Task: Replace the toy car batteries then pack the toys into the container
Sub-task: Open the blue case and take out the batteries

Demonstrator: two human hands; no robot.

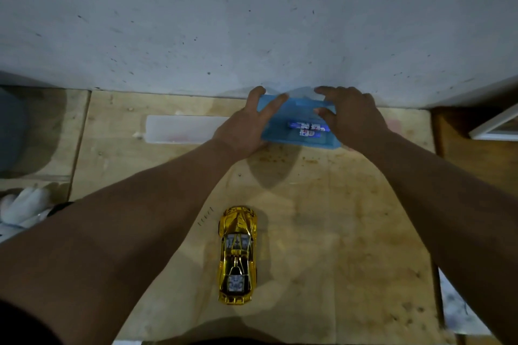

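Blue container at bench far edge, gripped by left hand and right hand; batteries inside; gold toy car nearer, apart.

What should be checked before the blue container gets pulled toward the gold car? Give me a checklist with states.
1. Both hands on blue container: ok, left hand and right hand grip its ends.
2. Batteries inside: ok, two visible.
3. Gold toy car upright on wooden board: ok.
4. Path between container and car free: ok.
5. Car's batteries replaced: cannot tell.
6. Clear lid off, lying left: ok.
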